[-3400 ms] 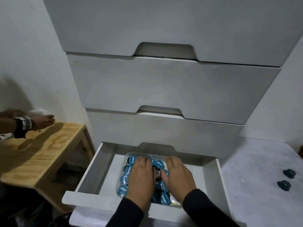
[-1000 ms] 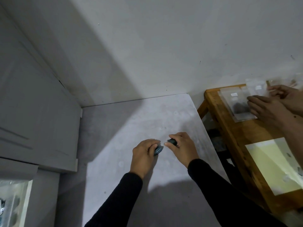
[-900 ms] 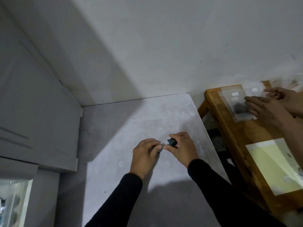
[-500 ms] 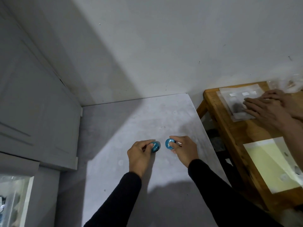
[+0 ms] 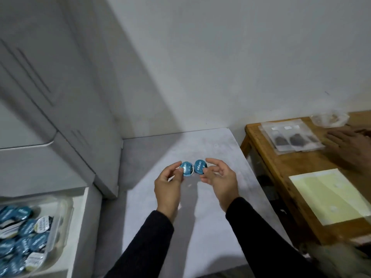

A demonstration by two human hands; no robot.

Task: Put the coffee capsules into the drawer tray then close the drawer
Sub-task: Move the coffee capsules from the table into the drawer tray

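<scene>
While my left hand (image 5: 168,184) pinches one capsule (image 5: 186,169) and my right hand (image 5: 220,178) pinches another (image 5: 199,167), both hover above the grey table (image 5: 200,227), blue lids tilted toward me; the right one reads EXCELSO.

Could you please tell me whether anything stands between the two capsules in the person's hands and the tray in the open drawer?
Nothing visible does. The left hand and right hand each hold a blue capsule above the grey surface; the drawer is open, and its tray, already holding capsules, is uncovered.
</scene>
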